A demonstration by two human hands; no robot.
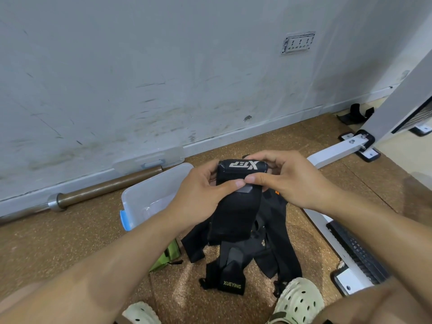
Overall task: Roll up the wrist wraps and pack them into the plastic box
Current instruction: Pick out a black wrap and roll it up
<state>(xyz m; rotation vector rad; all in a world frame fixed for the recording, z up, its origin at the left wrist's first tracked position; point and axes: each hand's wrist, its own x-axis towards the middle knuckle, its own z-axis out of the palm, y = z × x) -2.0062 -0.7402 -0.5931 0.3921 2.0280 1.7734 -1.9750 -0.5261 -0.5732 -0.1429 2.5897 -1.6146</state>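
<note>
Up between both hands, a black wrap (236, 197) is half rolled: its far end forms a tight roll with pale lettering (seen upside down), and its flat tail hangs toward the floor. The left hand (205, 192) and right hand (285, 178) both pinch it, thumbs meeting on top. More black wraps (268, 251) lie heaped on the floor (70, 239) below. Just left, the clear box (149, 195) stands open.
</note>
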